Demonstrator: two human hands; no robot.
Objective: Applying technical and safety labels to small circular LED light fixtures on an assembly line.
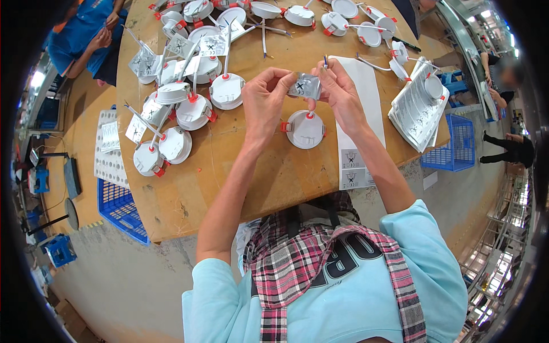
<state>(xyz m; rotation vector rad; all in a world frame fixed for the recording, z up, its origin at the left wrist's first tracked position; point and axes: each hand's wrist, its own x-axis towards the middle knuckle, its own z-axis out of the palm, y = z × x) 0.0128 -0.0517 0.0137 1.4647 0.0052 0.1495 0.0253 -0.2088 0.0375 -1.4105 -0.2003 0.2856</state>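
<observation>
A round white downlight [306, 130] with red spring clips lies on the table between my forearms. Its cable rises to my hands, where a silvery printed label [305, 86] is stretched sideways. My left hand [266, 100] pinches the label's left end between thumb and fingers. On the other side, my right hand [342, 97] is closed at the label's right end, and the cable's bare-coloured wire tips show above its fingers. Whether the label is stuck to the cable is hidden by the fingers. A long white label sheet [361, 108] lies under my right hand, with some labels at its near end.
Several downlights with labelled cables [174, 143] crowd the left side, and more downlights [334, 23] lie at the back. At right rests a stack of label sheets [417, 117] with a downlight on it. Blue crates [454, 143] flank the table. A person in blue [86, 37] stands far left.
</observation>
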